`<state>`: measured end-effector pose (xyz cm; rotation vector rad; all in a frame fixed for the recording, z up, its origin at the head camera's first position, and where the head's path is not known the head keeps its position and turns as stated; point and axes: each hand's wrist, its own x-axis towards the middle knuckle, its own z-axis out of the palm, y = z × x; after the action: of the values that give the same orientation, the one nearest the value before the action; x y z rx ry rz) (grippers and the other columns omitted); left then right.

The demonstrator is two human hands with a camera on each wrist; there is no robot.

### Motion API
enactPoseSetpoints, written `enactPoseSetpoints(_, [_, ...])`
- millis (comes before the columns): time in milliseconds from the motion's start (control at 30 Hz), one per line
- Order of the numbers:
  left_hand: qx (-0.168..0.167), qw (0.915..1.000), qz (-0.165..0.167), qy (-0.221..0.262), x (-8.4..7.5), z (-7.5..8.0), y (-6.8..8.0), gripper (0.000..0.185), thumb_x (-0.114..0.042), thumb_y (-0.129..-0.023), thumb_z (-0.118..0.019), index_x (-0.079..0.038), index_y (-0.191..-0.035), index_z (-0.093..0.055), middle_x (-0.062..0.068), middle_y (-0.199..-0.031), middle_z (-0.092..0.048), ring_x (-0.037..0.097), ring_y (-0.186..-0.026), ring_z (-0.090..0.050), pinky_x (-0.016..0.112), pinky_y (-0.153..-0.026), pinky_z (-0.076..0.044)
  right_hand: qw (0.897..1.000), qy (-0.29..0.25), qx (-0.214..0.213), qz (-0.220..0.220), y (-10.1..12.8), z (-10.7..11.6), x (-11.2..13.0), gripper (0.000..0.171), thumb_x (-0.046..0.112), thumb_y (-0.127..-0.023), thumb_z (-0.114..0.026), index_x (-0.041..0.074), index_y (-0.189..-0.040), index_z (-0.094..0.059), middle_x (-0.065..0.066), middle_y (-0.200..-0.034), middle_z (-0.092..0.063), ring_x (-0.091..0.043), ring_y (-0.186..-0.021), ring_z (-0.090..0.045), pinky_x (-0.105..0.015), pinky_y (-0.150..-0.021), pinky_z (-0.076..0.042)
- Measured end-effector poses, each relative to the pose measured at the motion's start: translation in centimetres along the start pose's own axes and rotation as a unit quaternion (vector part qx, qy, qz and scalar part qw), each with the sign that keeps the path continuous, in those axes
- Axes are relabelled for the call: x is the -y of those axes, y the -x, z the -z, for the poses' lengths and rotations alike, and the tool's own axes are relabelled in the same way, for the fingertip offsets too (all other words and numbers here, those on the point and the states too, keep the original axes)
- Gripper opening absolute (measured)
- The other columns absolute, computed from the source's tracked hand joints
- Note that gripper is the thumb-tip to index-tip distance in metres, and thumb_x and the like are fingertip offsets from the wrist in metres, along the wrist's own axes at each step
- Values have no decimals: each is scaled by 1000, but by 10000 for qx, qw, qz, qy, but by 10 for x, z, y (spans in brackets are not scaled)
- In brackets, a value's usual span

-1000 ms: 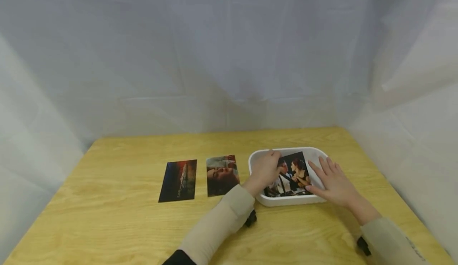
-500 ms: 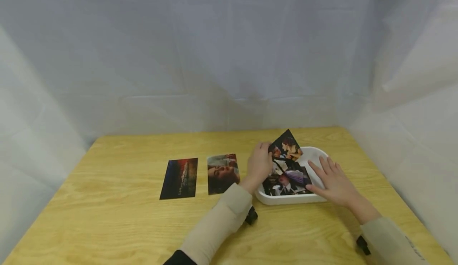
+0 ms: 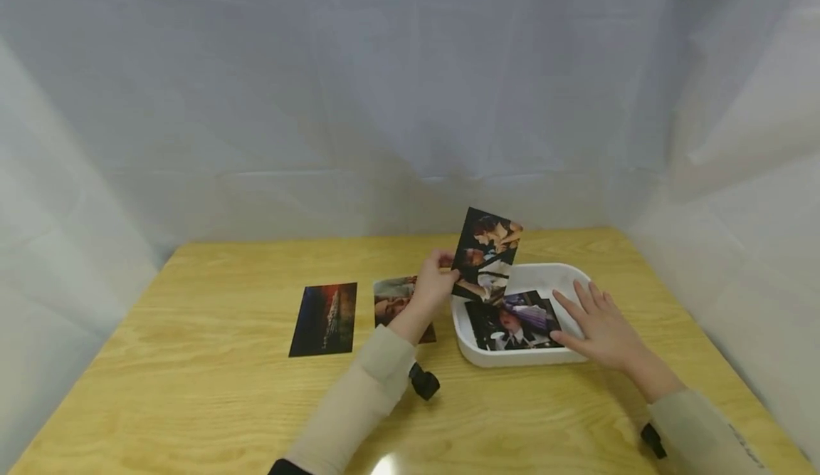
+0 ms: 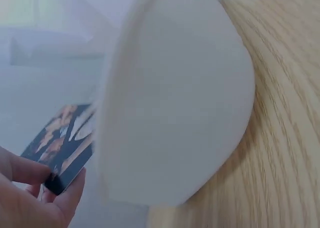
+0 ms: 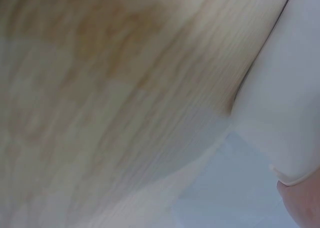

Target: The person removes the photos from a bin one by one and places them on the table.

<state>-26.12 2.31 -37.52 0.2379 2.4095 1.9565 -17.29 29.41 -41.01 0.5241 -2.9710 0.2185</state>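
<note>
The left hand (image 3: 434, 284) pinched a photo (image 3: 485, 254) by its lower left corner and held it upright in the air, above the white tray's (image 3: 470, 342) 10 o'clock corner. In the left wrist view the thumb and fingers (image 4: 30, 170) clamped the dark edge of that photo (image 4: 62, 138). At 3 o'clock from it, the right hand (image 3: 598, 329) lay flat with fingers straight and spread, pressing on the tray's right side. Inside the tray lay another photo (image 3: 512, 320), face up. At 9 o'clock from the tray, two more photos lay on the wooden worktop (image 3: 192, 389): a portrait photo (image 3: 391, 300) partly hidden by the left wrist, and a dark ship photo (image 3: 323, 318) beyond it.
</note>
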Motion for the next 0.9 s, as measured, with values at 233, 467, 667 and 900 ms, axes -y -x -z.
enactPoseSetpoints(233, [240, 9913, 810, 1007, 2, 35, 8, 22, 4, -84, -52, 4, -106, -48, 10, -93, -50, 12, -65, -45, 20, -49, -36, 10000, -72, -37, 7, -1, -1, 2, 71, 51, -84, -49, 3, -135, -35, -31, -138, -14, -49, -125, -8, -60, -96, -10])
enactPoseSetpoints(467, [284, 9825, 1283, 1323, 10, 92, 23, 34, 5, -87, -48, 2, -120, -41, 12, -101, -47, 16, -77, -52, 27, -59, -41, 9999, -131, -90, 1, -1, -2, 4, 71, 50, -84, -50, 3, -134, -35, -32, -138, -15, -49, -125, -8, -60, -95, -10])
enactPoseSetpoints(667, [57, 9844, 1402, 1064, 20, 150, 39, 42, 3, -90, -44, 3, -130, -34, 15, -110, -44, 16, -84, -53, 44, -81, -39, 9997, -171, -179, 22, -2, -4, 2, 71, 50, -83, -51, 4, -135, -35, -32, -137, -15, -50, -124, -9, -62, -94, -11])
enactPoseSetpoints(900, [-218, 9887, 1390, 510, 42, 226, 57, 48, 2, -88, -44, 11, -131, -24, 12, -108, -42, 5, -74, -50, 24, -65, -45, 9997, -124, -222, 31, -2, -4, 3, 71, 50, -83, -51, 3, -134, -35, -33, -137, -17, -51, -123, -11, -62, -94, -12])
